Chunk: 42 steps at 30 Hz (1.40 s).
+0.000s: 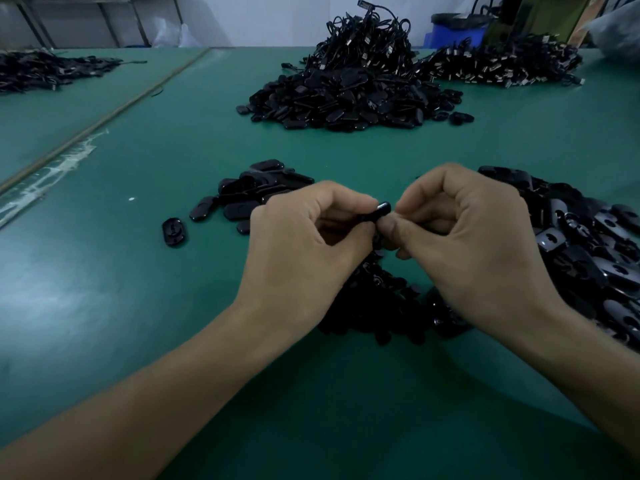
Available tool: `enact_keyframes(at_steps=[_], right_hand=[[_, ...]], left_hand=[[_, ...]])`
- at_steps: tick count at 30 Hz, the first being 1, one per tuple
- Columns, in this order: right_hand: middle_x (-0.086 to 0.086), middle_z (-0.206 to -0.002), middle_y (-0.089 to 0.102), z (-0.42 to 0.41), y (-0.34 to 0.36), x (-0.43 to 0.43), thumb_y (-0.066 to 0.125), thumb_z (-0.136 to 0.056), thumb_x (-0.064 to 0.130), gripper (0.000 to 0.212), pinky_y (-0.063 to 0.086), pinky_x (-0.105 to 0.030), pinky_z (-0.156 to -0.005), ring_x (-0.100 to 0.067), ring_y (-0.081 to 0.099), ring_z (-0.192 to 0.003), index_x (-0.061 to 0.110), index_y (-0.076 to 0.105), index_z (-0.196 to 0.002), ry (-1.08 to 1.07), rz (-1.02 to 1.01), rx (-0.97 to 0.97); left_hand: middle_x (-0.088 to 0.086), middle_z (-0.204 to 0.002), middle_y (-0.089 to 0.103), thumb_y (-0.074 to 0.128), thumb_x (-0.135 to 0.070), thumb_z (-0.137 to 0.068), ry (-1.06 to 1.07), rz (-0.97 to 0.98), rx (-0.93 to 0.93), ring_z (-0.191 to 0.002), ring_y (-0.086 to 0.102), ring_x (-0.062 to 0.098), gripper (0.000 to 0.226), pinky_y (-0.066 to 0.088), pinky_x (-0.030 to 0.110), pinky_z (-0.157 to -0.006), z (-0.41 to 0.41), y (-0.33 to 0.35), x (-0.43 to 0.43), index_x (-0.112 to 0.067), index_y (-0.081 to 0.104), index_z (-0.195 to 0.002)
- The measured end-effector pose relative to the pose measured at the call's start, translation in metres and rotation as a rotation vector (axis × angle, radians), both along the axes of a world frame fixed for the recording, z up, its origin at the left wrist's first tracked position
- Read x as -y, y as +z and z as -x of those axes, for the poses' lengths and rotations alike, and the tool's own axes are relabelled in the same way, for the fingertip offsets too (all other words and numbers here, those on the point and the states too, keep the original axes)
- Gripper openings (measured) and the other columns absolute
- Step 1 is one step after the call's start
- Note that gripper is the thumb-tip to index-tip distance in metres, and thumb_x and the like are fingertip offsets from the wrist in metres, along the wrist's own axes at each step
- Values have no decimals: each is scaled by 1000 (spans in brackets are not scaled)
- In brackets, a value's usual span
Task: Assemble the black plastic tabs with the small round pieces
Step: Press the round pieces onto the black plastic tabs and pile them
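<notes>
A black tab sits in the air above the middle of the green table, pinched from both sides. The left hand holds its left end with curled fingers and thumb, and the right hand grips its right end, the thumb pressed against the near edge. Whether a small round piece is caught in that grip cannot be told, since the fingers hide it. Right under the hands and between the wrists lies a heap of small dark pieces, some of them roundish. Just to the right, a wide pile of tabs spreads to the edge of the view, many showing a keyhole-shaped cutout. To the far left of the hands lies a smaller heap of tabs, with a single tab lying apart on its left. Farther off in the middle rises a big mound of tabs, topped by a tangle of black cables; a second cable heap lies to its right, in front of a blue bin. A low dark pile rests at the far left.
</notes>
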State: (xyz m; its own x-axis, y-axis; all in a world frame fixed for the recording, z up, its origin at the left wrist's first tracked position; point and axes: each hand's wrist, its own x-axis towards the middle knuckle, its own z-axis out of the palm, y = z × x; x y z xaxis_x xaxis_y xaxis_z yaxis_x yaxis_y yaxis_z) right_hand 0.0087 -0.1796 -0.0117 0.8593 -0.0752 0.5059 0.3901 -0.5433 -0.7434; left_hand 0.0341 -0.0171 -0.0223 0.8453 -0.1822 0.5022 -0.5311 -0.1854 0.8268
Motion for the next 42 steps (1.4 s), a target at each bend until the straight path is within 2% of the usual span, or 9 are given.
enact_keyframes(at_steps=[10, 14, 18, 21, 25, 28, 32, 37, 42], right_hand=[[10, -74, 70, 2, -9, -4, 69, -86, 6, 27, 60, -35, -62, -8, 69, -69, 30, 59, -80, 25, 121, -33], [12, -79, 71, 4, -7, -4, 70, -87, 10, 23, 61, -37, -64, -9, 71, -71, 30, 60, -82, 59, 104, -52], [15, -81, 72, 5, -4, -4, 68, -87, 10, 21, 60, -37, -66, -9, 71, -72, 30, 60, -83, 106, 122, -63], [20, -83, 71, 6, -1, -3, 71, -87, 7, 24, 58, -26, -68, -1, 70, -75, 29, 62, -84, 111, 164, -55], [20, -78, 72, 4, 3, 3, 75, -86, 16, 16, 56, -21, -64, -1, 69, -71, 29, 67, -87, 74, 171, -50], [15, -74, 70, 1, 6, 11, 79, -83, 19, 15, 50, -12, -66, -1, 67, -74, 31, 70, -87, 33, 166, -13], [12, -83, 75, -2, 9, 17, 76, -84, 14, 16, 56, -19, -76, -2, 71, -80, 27, 74, -94, 165, -14, -157], [6, -69, 74, -2, 9, 15, 74, -84, 7, 9, 47, -8, -58, -2, 68, -62, 14, 74, -90, 265, -168, -224], [0, -66, 73, -3, 9, 16, 76, -83, 9, 5, 47, -12, -55, -5, 68, -58, 11, 72, -86, 254, -180, -247]], left_hand=[[-20, -79, 68, 77, -7, -79, 109, -289, 245, -73, 66, -8, 19, 49, 7, -68, -1, -2, -4, -18, 75, -93], [-15, -80, 71, 78, -8, -81, 125, -322, 268, -75, 67, -2, 15, 54, 18, -69, -3, -2, -7, -17, 74, -93], [-17, -81, 71, 78, -7, -82, 112, -302, 212, -75, 68, -3, 16, 57, 24, -70, -5, -3, -9, -18, 73, -93], [-17, -81, 72, 79, -5, -81, 78, -282, 154, -76, 69, -3, 20, 57, 21, -72, -7, -2, -10, -20, 73, -93], [-11, -77, 75, 81, -5, -79, 22, -168, -39, -69, 71, 4, 30, 57, 25, -69, -9, 1, -11, -31, 69, -86], [-3, -76, 76, 81, 1, -78, -88, -12, -220, -61, 69, 8, 28, 56, 22, -61, -11, 6, -12, -23, 70, -87], [4, -72, 75, 78, 5, -78, -189, 124, -349, -59, 67, 12, 24, 58, 21, -61, -8, 10, -11, -14, 69, -89], [3, -73, 76, 77, 6, -78, -214, 139, -371, -62, 68, 15, 25, 57, 23, -64, -8, 12, -11, -14, 70, -90], [5, -76, 76, 77, 6, -78, -228, 122, -373, -64, 69, 16, 25, 59, 23, -66, -7, 12, -10, -14, 70, -91]])
